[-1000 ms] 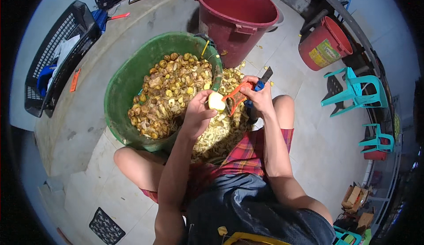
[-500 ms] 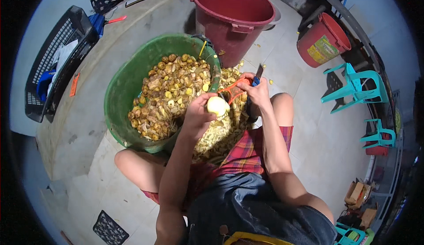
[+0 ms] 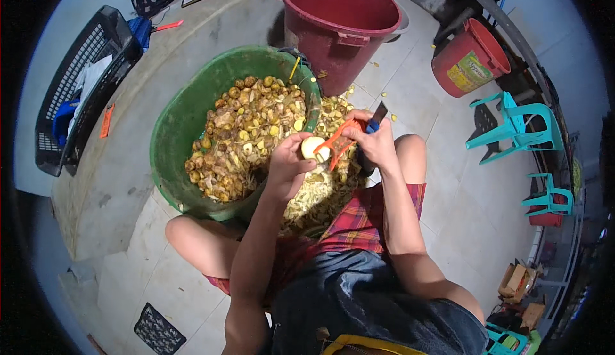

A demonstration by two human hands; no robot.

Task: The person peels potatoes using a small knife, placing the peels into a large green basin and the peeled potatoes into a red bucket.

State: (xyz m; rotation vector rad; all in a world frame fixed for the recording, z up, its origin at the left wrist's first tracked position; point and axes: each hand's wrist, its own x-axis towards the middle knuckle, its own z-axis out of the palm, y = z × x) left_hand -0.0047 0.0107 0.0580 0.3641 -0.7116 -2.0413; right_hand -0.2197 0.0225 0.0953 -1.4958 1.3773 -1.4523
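Fingers [image 3: 296, 138] of the left hand [image 3: 286, 166] grasp a pale, peeled potato [image 3: 314, 151] from its left side, the thumb bent across its lower edge. The right hand [image 3: 377, 142] grips an orange peeler [image 3: 342, 135], whose far end meets the right side of the potato. A dark blade [image 3: 381, 109] with a blue part at its base also sticks up from the right hand, pointing away from the person; whether the two tools are joined cannot be told. The potato sits between the two hands, above a heap of pale peelings [image 3: 309, 209] and just beside the rim of a big green tub [image 3: 176, 115].

Brown-skinned potatoes [image 3: 221, 179] lie in the tub, mixed with yellow slices and scraps. Below the hands spread the person's red plaid shorts [image 3: 359, 227], with a bent knee at either side.

Past the tub stands a tall dark-red bin [image 3: 327, 60]. Farther right are a smaller red bucket [image 3: 450, 73] with a yellow-green label and turquoise chairs [image 3: 522, 136] on the tiled floor [image 3: 448, 182]. On the left, a black crate [image 3: 80, 57] holding white and blue things rests by a concrete ledge [image 3: 90, 201]. A dark patterned mat [image 3: 159, 329] lies at lower left.
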